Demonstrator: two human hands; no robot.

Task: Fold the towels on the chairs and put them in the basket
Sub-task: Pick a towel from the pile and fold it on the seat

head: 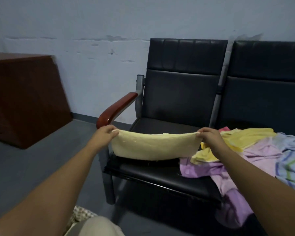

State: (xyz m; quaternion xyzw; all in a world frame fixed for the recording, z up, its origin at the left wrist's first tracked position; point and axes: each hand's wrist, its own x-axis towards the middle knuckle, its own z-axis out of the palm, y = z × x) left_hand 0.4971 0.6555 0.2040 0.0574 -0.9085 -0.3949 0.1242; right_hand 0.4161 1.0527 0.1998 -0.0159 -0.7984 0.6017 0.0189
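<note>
A pale yellow towel is stretched in the air above the left black chair's seat, doubled over into a wide band. My left hand pinches its left top corner and my right hand pinches its right top corner. A heap of unfolded towels lies on the seats to the right: another yellow towel, a lilac one, a light blue striped one and a bit of pink. A woven basket edge peeks in at the bottom, by my knee.
The two black chairs stand joined against a pale wall, with a red-brown wooden armrest on the left. A brown wooden cabinet stands at the far left. Grey floor lies between the cabinet and the chair.
</note>
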